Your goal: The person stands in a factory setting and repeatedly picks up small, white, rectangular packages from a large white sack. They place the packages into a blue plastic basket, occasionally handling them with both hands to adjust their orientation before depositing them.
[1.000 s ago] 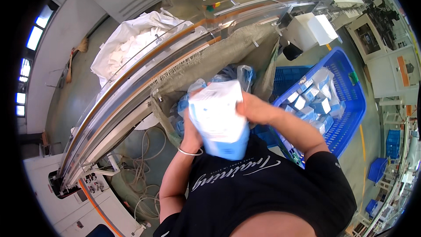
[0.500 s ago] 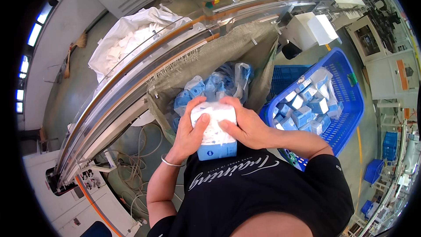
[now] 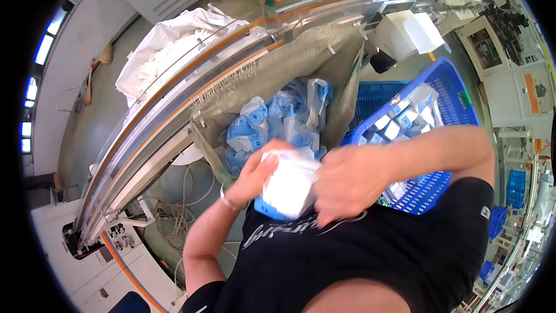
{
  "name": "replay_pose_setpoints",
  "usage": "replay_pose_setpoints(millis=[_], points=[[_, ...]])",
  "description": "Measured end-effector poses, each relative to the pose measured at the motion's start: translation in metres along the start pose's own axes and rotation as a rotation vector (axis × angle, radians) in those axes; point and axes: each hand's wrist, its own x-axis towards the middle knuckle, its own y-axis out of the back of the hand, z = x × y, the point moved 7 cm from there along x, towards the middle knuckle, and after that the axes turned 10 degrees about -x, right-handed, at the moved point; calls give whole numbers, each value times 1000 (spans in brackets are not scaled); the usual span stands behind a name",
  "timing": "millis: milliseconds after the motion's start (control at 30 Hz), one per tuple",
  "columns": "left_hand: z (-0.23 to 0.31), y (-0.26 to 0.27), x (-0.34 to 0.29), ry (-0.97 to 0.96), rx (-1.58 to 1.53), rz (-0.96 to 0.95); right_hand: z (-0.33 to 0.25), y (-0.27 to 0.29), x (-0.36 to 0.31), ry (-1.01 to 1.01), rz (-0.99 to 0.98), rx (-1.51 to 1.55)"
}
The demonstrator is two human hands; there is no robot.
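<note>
In front of my chest, my left hand (image 3: 255, 175) is closed around a blue and white tissue pack (image 3: 288, 188). Its thumb lies on the upper left of the pack. White shows across the pack's upper face, and a blue band runs along its lower edge. At the pack's right side is my right hand (image 3: 350, 179), bent at the knuckles and smeared by motion. Whether its fingers grip anything I cannot make out. Just beyond both hands, a beige woven sack (image 3: 272, 75) hangs open, with crumpled blue and clear plastic wrapping (image 3: 289, 110) inside.
To my right stands a blue plastic basket (image 3: 446, 75) holding several blue and white packs (image 3: 405, 117). A curved conveyor rail (image 3: 168, 95) passes behind the sack. Past it sits a white bag (image 3: 174, 40) of white material. Loose cables (image 3: 182, 197) lie on the floor at left.
My right hand has come off the pack's top to its right side, its elbow swinging outward over the basket. My left hand keeps hold of the pack, which is now tilted.
</note>
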Motion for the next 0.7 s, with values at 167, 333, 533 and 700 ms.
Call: replay_pose_setpoints(millis=[167,333,533,700], points=[[-16,-1,20,80,-400,-63,50,-35,-43,-9,119,-202],[15,15,25,-105,213,104,66,-105,-89,-1089,197,1511],[38,21,38,-273,883,330,63,-94,-72,-1377,41,642],[40,93,30,-741,682,870,59,-65,-126,-1462,813,794]])
